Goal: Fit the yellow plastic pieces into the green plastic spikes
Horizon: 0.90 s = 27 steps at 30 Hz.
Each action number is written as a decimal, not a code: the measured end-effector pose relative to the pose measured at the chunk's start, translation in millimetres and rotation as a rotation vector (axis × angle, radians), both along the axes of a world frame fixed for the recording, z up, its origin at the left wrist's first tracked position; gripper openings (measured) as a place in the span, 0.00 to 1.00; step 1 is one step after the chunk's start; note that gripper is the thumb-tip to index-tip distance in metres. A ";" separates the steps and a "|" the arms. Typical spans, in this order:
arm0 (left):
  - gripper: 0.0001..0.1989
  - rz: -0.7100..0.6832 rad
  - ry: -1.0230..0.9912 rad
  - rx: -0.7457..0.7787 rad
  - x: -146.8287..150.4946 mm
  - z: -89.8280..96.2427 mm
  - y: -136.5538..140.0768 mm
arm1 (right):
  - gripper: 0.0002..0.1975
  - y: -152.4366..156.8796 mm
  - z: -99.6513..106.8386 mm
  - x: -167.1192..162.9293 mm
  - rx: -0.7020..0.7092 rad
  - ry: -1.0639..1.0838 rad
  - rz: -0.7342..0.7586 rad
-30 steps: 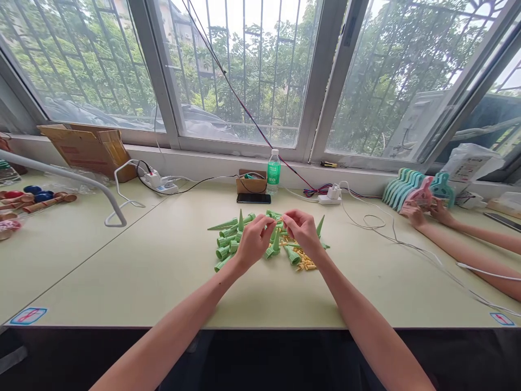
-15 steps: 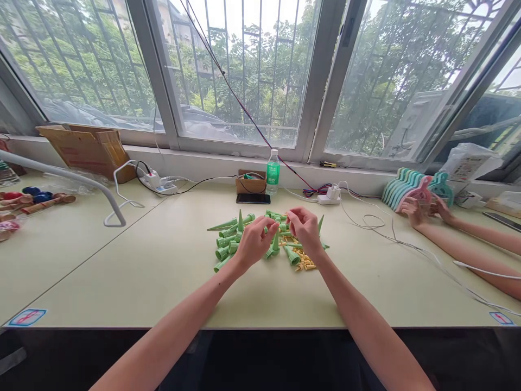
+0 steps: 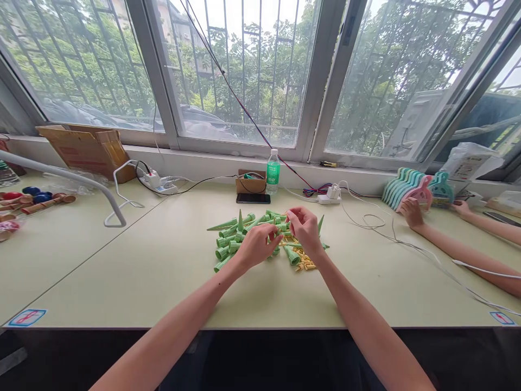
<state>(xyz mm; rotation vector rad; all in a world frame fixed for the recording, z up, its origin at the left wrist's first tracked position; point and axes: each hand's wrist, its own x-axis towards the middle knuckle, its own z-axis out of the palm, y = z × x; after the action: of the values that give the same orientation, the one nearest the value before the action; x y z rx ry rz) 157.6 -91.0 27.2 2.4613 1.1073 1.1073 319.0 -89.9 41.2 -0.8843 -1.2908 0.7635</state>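
Observation:
My left hand point(image 3: 259, 245) is closed around a green ribbed plastic spike point(image 3: 277, 251), mostly hidden behind the fingers. Close beside it, my right hand point(image 3: 304, 231) pinches a small yellow piece point(image 3: 287, 215); only a bit of it shows at the fingertips. More hollow green spikes point(image 3: 222, 253) lie heaped to the left of and behind my hands, several with their open ends facing me. Under and beside my right hand is a loose pile of small yellow pieces point(image 3: 306, 262), with another green spike point(image 3: 292, 255) lying against it.
A black phone point(image 3: 253, 199), a small cardboard box point(image 3: 244, 185) and a water bottle point(image 3: 273, 175) stand behind the heap. White cables point(image 3: 372, 221) run across the table to the right. Another person's hands point(image 3: 412, 212) are by pink and teal plastic items point(image 3: 421, 191).
My left hand has shifted slightly down and right, covering the spike that stood visible before. My right hand stays nearly still. The other person's hands have moved apart.

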 end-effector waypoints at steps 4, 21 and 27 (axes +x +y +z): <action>0.14 -0.032 0.061 -0.025 -0.3 -2.1 0.8 | 0.12 0.2 -0.3 0.3 -0.002 -0.026 -0.018; 0.14 0.152 -0.202 -0.069 -1.0 1.6 1.1 | 0.16 0.5 -0.9 0.8 0.026 -0.193 -0.101; 0.14 0.203 -0.304 -0.059 -2.4 5.5 1.8 | 0.15 -1.8 -1.0 -1.1 0.025 -0.273 -0.050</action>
<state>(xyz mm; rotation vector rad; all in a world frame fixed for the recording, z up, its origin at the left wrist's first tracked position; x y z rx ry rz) 155.2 -89.2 32.7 2.0802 1.2893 1.4273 317.9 -91.7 40.2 -1.0227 -1.5084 0.6000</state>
